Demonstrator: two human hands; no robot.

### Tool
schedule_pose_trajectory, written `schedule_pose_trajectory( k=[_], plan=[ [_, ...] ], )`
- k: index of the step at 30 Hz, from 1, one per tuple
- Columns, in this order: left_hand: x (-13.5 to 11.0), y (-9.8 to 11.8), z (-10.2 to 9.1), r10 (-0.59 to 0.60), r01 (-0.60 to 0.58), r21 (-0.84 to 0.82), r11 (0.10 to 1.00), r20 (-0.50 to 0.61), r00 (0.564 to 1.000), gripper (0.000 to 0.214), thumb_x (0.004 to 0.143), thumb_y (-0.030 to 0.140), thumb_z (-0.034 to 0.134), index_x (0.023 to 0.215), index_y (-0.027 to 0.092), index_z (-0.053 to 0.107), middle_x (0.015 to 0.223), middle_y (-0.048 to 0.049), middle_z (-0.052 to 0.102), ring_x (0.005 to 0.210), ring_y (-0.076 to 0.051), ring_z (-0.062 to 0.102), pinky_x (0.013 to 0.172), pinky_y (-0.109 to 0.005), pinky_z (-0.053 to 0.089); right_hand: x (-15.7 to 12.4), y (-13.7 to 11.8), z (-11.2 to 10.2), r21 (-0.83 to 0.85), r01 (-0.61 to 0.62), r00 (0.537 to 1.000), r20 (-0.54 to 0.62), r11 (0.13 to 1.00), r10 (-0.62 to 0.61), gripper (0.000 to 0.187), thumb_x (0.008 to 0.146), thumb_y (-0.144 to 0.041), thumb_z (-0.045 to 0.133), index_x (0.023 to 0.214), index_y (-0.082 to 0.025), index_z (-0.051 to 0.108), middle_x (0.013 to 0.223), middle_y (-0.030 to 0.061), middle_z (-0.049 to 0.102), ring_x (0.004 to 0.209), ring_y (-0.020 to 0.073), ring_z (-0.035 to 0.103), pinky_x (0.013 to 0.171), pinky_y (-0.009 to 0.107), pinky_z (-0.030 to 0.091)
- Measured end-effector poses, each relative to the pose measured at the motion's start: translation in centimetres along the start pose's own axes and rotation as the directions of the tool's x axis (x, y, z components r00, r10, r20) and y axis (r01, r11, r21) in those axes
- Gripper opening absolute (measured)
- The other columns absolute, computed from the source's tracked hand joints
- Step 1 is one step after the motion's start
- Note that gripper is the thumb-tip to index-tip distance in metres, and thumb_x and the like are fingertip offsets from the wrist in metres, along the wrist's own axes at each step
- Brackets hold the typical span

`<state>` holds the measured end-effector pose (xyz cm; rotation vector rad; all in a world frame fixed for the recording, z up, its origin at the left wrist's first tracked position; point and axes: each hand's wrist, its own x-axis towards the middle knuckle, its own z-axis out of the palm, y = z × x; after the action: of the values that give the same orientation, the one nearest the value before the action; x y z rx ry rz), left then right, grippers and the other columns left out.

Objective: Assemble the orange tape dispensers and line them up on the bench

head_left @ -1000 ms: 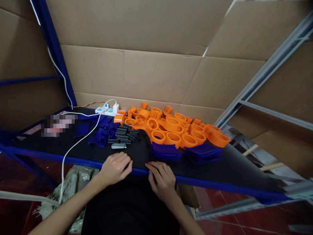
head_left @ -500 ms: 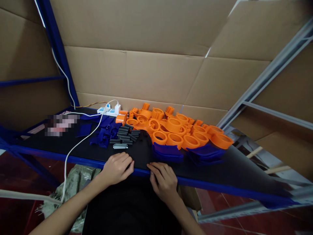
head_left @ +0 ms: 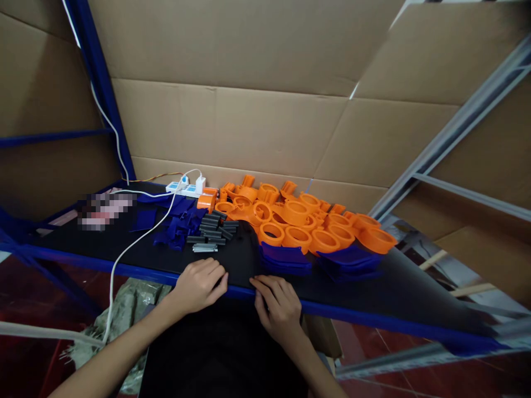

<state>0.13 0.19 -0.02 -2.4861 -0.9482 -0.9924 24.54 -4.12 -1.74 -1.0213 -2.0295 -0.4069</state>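
Note:
My left hand rests on the blue front edge of the black-topped table, its fingers curled in loosely, with nothing visible in them. Just beyond it lie several dark grey rods and a few lighter silver rods. To its right my right hand lies on the same edge, fingers stretched forward and thumb apart, holding nothing. Nearest to that hand is a stack of flat blue pieces; a second blue stack sits further right. Behind them spreads a heap of orange ring-shaped parts.
Smaller blue pieces lie left of the rods. A white power strip stands at the back, and its white cable crosses the table and hangs over the front edge. Cardboard panels wall the back; blue posts frame the left.

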Motion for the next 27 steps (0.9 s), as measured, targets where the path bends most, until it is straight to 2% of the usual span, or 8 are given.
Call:
schedule_pose_trajectory(
  k=[27],
  plan=[
    [-0.10,0.00,0.27,0.011,-0.011,0.005,1.000,-0.015,1.000,0.022,0.094,0.020,0.054,0.072,0.022,0.054,0.066,-0.0010,0.057,0.062,-0.018,0.056,0.058,-0.033,0.041,-0.04,0.04,0.10,-0.024,0.024,0.999,-0.025,0.999,-0.025,0.034,0.091,-0.009,0.055,0.119,-0.021,0.070,0.105,0.0085,0.073,0.099,0.0216,0.066,0.082,0.036,0.053]
  ],
)
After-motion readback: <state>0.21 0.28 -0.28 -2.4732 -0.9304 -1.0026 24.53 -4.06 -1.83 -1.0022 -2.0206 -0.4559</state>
